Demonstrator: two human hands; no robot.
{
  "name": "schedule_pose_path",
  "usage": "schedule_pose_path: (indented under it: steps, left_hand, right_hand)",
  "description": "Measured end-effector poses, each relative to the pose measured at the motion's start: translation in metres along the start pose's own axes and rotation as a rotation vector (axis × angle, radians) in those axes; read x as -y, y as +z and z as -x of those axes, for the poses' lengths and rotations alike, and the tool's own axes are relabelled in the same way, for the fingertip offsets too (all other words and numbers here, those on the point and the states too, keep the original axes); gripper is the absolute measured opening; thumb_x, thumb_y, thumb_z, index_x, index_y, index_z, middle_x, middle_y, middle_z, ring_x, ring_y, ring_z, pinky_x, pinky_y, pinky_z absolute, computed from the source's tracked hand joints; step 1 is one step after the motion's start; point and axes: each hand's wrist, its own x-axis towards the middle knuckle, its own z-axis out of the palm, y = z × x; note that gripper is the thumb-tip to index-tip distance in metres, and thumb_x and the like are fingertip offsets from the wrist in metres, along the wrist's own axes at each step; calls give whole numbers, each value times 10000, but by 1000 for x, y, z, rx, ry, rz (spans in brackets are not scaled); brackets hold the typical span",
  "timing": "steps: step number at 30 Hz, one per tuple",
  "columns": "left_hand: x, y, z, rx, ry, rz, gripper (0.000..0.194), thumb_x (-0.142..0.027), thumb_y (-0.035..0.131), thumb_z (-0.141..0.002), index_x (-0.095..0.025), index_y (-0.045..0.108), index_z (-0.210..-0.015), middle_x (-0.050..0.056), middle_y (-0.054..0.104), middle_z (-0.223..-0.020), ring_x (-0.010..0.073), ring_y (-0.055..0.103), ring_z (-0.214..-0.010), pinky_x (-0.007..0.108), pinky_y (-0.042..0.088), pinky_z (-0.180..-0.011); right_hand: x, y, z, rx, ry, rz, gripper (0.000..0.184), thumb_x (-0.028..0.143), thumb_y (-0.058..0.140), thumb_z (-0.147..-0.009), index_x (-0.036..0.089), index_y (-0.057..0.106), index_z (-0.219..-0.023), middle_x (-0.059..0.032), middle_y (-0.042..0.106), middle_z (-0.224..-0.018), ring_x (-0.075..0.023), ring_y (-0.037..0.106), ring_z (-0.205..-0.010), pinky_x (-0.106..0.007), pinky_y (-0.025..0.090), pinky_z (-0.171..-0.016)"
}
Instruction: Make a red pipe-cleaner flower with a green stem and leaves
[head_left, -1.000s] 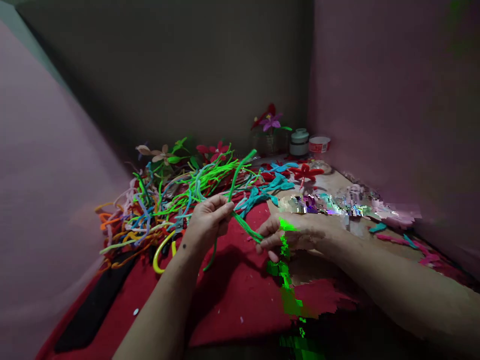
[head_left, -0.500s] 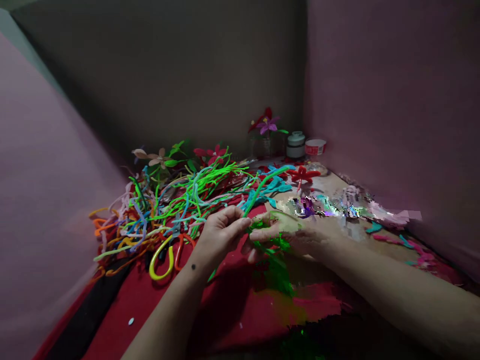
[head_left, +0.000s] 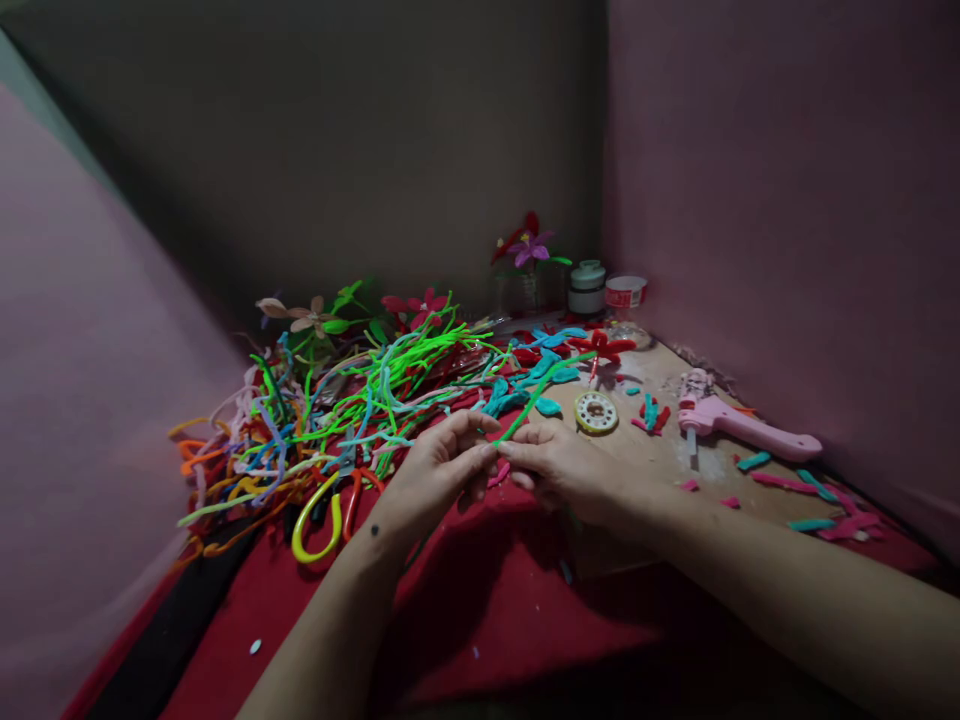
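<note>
A bright green pipe cleaner (head_left: 537,398) is pinched between the fingertips of both hands. Its longer free end slants up and away to the right, toward a red pipe-cleaner flower (head_left: 604,347). My left hand (head_left: 450,458) grips it with thumb and index finger. Right beside it, almost touching, my right hand (head_left: 561,465) pinches the same stem, with its other fingers curled below. Beyond the hands lie turquoise leaf-shaped pieces (head_left: 501,398). A small pink piece (head_left: 499,474) shows just under the fingertips.
Left is a heap of coloured pipe cleaners (head_left: 405,360) with yellow-and-red-handled scissors (head_left: 315,520). At right, a pink glue gun (head_left: 742,425), a round pale disc (head_left: 596,411) and scraps lie on a board (head_left: 660,390). Behind stand a jar (head_left: 586,290) and a red-white tub (head_left: 625,292).
My right fingers have closed in beside the left fingertips on the green pipe cleaner, whose far end has dipped slightly. The earlier picture is smeared around the right hand.
</note>
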Motion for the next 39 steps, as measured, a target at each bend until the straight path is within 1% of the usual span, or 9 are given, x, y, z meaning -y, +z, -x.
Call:
schedule_pose_path:
  steps: [7, 14, 18, 21, 24, 28, 30, 34, 39]
  left_hand:
    - [-3, -16, 3, 110, 10, -25, 287, -245, 570, -764, -170, 509, -1035, -12, 557, -667, 82, 509, -462, 193, 412, -421]
    - [-4, -35, 10, 211, 210, 72, 291, -167, 566, -766, -178, 578, -1057, 64, 617, -824, 145, 598, -619, 277, 489, -595]
    - [0, -26, 8, 251, 362, -281, 359, -173, 568, -772, -225, 590, -1126, 61, 596, -884, 152, 566, -783, 273, 459, -721]
    - [1, -16, 6, 222, 505, -482, 254, -185, 545, -789, -231, 666, -1008, 45, 575, -797, 126, 531, -714, 238, 433, -668]
    - [2, -12, 7, 59, 545, -321, 169, -215, 544, -796, -194, 688, -881, 23, 537, -671, 104, 492, -601, 229, 409, -596]
    - [2, -16, 5, -434, 438, 30, 176, -299, 542, -798, -172, 662, -823, -23, 474, -575, 58, 374, -471, 180, 309, -447]
    - [0, -17, 2, -543, 378, 110, 205, -324, 552, -787, -156, 668, -802, -18, 503, -578, 59, 413, -494, 172, 335, -468]
    - [-1, -16, -7, -513, 314, 236, 293, -365, 538, -789, -135, 666, -918, 45, 632, -765, 113, 564, -674, 226, 448, -661]
    - [9, -12, -16, -309, 191, 467, 300, -318, 599, -749, -129, 644, -978, 85, 669, -857, 150, 616, -744, 264, 469, -688]
  right_hand:
    - [3, -6, -4, -117, -119, 7, 334, 377, 512, -781, 171, 414, -537, 80, 352, -399, -35, 254, -326, -195, 166, -343]
    - [0, -20, -15, -90, -41, -426, 186, 316, 507, -764, 188, 441, -646, 113, 262, -366, -41, 106, -326, -188, 76, -340]
    - [3, -24, -19, -94, 27, -565, 143, 305, 462, -799, 184, 509, -741, 115, 235, -352, -48, 68, -326, -189, 65, -336]
    - [5, -23, -19, -91, 31, -587, 135, 302, 461, -801, 184, 525, -788, 115, 238, -354, -47, 80, -321, -184, 73, -331]
    - [4, -20, -17, -150, -29, -485, 113, 304, 502, -770, 192, 509, -758, 119, 238, -362, -44, 91, -322, -180, 67, -329]
    - [2, -12, -13, -157, -93, -163, 266, 315, 533, -734, 193, 375, -559, 110, 248, -364, -39, 157, -314, -192, 100, -324]
    - [2, -8, -9, -88, -77, 18, 290, 296, 519, -732, 190, 354, -520, 101, 268, -363, -38, 188, -319, -200, 118, -333]
    - [4, -1, 1, 87, 13, 275, 248, 274, 516, -720, 181, 411, -515, 88, 288, -375, -46, 219, -343, -210, 144, -346]
    - [4, 3, 7, 192, 33, 374, 284, 312, 499, -735, 182, 368, -520, 81, 281, -422, -44, 216, -365, -209, 147, -352]
